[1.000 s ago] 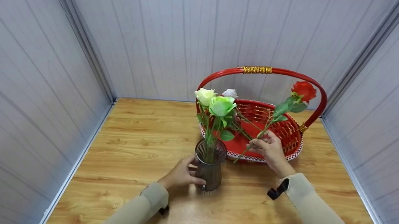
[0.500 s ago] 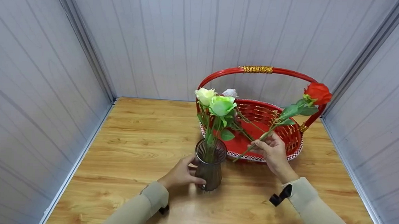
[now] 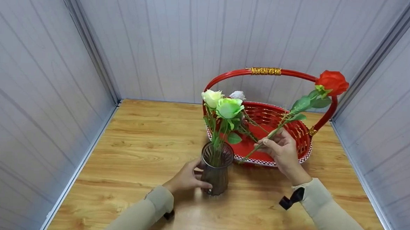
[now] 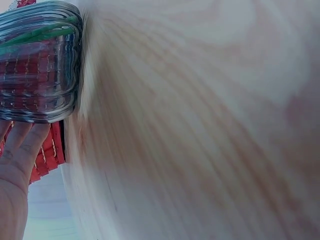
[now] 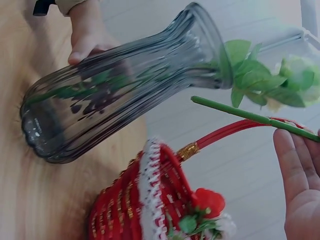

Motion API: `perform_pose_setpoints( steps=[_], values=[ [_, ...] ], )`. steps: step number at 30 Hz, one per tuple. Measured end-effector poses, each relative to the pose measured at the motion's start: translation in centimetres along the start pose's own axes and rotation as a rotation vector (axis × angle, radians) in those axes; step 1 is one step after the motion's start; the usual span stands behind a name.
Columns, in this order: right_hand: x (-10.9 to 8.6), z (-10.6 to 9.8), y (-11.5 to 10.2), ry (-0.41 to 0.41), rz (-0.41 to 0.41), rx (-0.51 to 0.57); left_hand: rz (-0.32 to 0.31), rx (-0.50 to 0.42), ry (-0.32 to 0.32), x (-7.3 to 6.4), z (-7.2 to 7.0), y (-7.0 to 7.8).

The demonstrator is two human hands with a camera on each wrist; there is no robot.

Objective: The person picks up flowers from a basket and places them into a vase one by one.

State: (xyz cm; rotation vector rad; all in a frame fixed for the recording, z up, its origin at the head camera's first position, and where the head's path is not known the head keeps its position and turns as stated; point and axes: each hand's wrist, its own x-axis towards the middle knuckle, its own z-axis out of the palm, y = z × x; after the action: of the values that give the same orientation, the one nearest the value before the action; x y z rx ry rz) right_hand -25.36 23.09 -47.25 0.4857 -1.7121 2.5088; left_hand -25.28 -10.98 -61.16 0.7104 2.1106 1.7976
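Note:
My left hand (image 3: 187,179) grips a ribbed, smoky glass vase (image 3: 216,182) low on its side; the vase stands upright on the table. A green rose (image 3: 229,108) and a pale yellow rose (image 3: 212,98) rise from its mouth. In the left wrist view, fingers (image 4: 22,150) lie against the vase glass (image 4: 40,85). My right hand (image 3: 283,152) pinches the stem of a red rose (image 3: 332,83), tilted with its bloom up to the right. The right wrist view has the cut stem end (image 5: 210,103) just outside the vase rim (image 5: 225,65), apart from it.
A red woven basket (image 3: 301,144) with a tall arched handle (image 3: 228,74) stands behind the vase. Inside it lie flowers, among them a red one (image 5: 209,201) and a white one (image 5: 226,225). Pale panelled walls (image 3: 159,49) enclose the wooden table (image 3: 137,143).
The red rose has shifted right and then up, its stem becoming steeper, as my right hand moved slightly right. The left hand and vase have stayed in place.

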Motion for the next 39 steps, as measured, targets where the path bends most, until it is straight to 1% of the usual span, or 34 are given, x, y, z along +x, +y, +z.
perform_pose_setpoints(
  steps=[5, 8, 12, 18, 21, 28, 32, 39],
  values=[
    [0.3, 0.6, -1.2, -0.025, -0.057, 0.0, 0.001, -0.034, 0.012, 0.0, 0.1, -0.1],
    [0.4, 1.0, -1.8, -0.031, -0.077, -0.008, 0.009, -0.03, 0.025, -0.1, 0.2, -0.2],
    [0.4, 1.7, -2.3, -0.032, -0.083, -0.035, 0.017, -0.032, 0.033, -0.2, 0.3, -0.3],
    [0.4, 2.8, -2.8, -0.01, -0.08, -0.096, 0.016, -0.06, 0.036, -0.4, 0.4, -0.3],
    [0.4, 3.4, -3.0, -0.012, -0.079, -0.113, 0.021, -0.067, 0.038, -0.4, 0.5, -0.3],
    [0.8, 4.8, -2.9, -0.079, -0.111, -0.135, 0.024, -0.039, 0.057, -0.4, 0.5, -0.5],
    [0.9, 5.5, -2.6, -0.115, -0.116, -0.164, 0.013, -0.028, 0.067, -0.5, 0.5, -0.5],
    [0.6, 6.3, -1.9, -0.161, -0.126, -0.261, 0.014, -0.031, 0.066, -0.5, 0.8, -0.6]
  ],
)
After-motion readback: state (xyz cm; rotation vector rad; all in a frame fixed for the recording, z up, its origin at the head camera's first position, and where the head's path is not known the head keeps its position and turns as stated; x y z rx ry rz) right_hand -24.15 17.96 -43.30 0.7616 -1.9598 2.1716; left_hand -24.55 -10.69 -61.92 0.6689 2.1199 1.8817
